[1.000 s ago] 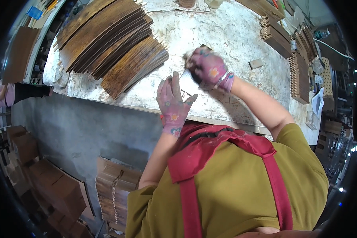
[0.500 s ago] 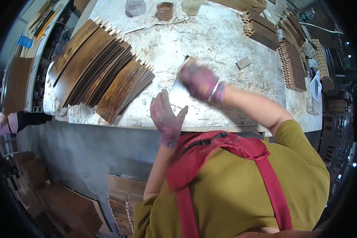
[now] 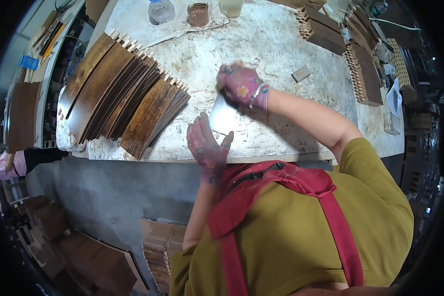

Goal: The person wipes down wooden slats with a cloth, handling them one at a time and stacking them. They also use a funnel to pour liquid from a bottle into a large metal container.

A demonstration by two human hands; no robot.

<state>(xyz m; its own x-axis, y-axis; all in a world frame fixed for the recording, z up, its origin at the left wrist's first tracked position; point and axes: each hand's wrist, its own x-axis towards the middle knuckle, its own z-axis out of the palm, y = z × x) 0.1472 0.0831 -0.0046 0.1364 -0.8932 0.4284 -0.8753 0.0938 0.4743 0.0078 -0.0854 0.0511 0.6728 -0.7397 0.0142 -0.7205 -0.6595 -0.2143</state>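
A narrow board [image 3: 223, 116] lies on the white, stained worktable, its surface bright with glare. My right hand [image 3: 241, 85], in a pink flowered glove, is closed over the board's far end; whatever is under its fingers is hidden. At the near end, my left hand [image 3: 207, 148] wears a similar glove. Its fingers are stretched along the board's left side, with the thumb apart by the near right corner. To the left of it, dark brown wooden boards [image 3: 113, 89] lie fanned in overlapping piles, with light pegs along their far ends.
A small grey-brown block [image 3: 301, 74] sits right of my right hand. At the far edge stand a clear container [image 3: 161, 12], a jar of brown liquid [image 3: 198, 15] and a pale container [image 3: 231, 7]. More pegged boards [image 3: 323, 29] are stacked far right. Cardboard boxes [image 3: 96, 256] stand lower left.
My right hand has moved a little toward the far end of the board, away from me, and is less blurred. My left hand stays at the board's near end.
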